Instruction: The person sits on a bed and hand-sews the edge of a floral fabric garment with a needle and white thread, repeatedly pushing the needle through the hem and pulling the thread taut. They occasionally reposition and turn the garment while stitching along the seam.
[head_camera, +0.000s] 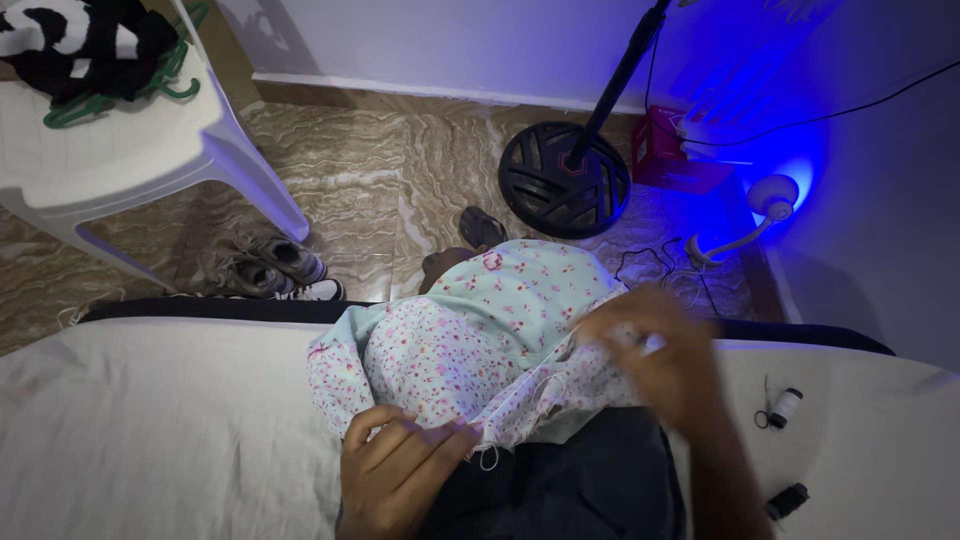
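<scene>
A pale floral fabric with small pink flowers lies bunched over my lap and the edge of a white-covered surface. My left hand grips the fabric's near hem, fingers curled over it, with loose threads hanging beside them. My right hand is blurred by motion; it is at the fabric's right edge and seems to pinch it together with something small and pale. Dark cloth on my lap shows below the fabric.
A white thread spool with small scissors and a black spool lie at the right. On the marble floor are shoes, a sandal, a stand's round black base, a white plastic chair and a small lamp.
</scene>
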